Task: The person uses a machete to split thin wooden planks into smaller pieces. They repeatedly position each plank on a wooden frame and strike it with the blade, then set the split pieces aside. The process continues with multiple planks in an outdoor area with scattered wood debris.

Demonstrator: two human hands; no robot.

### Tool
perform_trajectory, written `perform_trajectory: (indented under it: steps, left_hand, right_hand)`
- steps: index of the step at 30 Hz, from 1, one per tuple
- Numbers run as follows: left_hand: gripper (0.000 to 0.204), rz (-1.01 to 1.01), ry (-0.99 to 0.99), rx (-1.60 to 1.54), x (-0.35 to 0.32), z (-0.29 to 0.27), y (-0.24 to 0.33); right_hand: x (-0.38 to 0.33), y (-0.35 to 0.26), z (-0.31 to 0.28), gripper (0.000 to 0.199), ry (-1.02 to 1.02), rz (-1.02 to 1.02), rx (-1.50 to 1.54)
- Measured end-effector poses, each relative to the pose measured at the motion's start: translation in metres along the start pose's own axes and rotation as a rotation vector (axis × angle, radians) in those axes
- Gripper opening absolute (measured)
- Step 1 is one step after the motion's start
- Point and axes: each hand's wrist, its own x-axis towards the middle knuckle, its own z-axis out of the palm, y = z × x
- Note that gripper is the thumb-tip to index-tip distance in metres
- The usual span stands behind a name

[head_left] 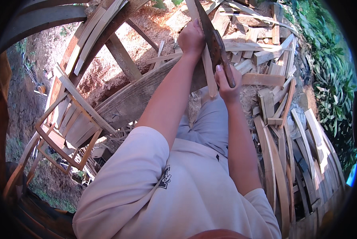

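Your right hand [229,84] is closed round the grip of a saw [215,44], thumb uppermost, with the dark blade slanting up and away to the left. Your left hand [192,39] is clenched farther up, gripping a narrow strip of wood [209,75] whose near end hangs above your trousers [210,125]. The blade lies along this strip and overlaps it in the view; you cannot tell from here whether the teeth are in the wood.

Under your left forearm, a wide weathered plank [134,95] slants across, taking up the space just left of the strip. Beyond it, sawdust [146,22] covers the ground, with a dark crosspiece [122,56] and some long pale strips [99,35] over it. Farther left stands a wooden frame [90,149], tilted, and dark curved boards [47,20] fill the upper left corner.

On your right it's crowded: a short board [263,79] lies just beside your saw hand, in among a jumble of offcuts [268,101]. Long boards [280,171] are stacked close along your right elbow, and leafy plants [333,67] stand well apart past the pile.
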Motion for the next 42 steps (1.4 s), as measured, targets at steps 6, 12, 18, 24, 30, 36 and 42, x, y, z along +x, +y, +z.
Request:
perform_trajectory:
  steps: [6,12,18,24,30,36,42]
  left_hand:
    - [0.052,0.025,-0.002,0.021,-0.002,0.001,0.003]
    - [0.056,-0.011,-0.087,-0.008,-0.002,-0.004,0.006]
    - [0.057,0.007,-0.123,-0.030,0.004,0.003,0.000]
    - [0.054,-0.040,-0.159,-0.065,0.005,0.002,0.007]
    - [0.052,-0.022,-0.129,-0.074,0.003,0.001,0.006]
    - [0.052,0.010,-0.138,-0.069,0.006,0.007,0.008]
    - [0.053,0.083,-0.150,-0.064,-0.002,0.005,-0.006]
  right_hand:
    - [0.001,0.012,-0.003,0.022,0.000,-0.046,0.008]
    - [-0.006,0.009,0.002,0.022,0.026,-0.057,0.001]
    - [-0.021,0.008,0.019,0.023,0.088,-0.135,-0.140]
    - [-0.043,0.015,0.015,0.022,0.121,-0.181,-0.183]
    - [-0.113,-0.056,-0.009,0.020,0.037,0.126,-0.231]
    - [-0.128,-0.111,-0.020,0.024,0.060,0.282,-0.187]
    - [-0.103,-0.114,-0.021,0.024,0.069,0.233,-0.178]
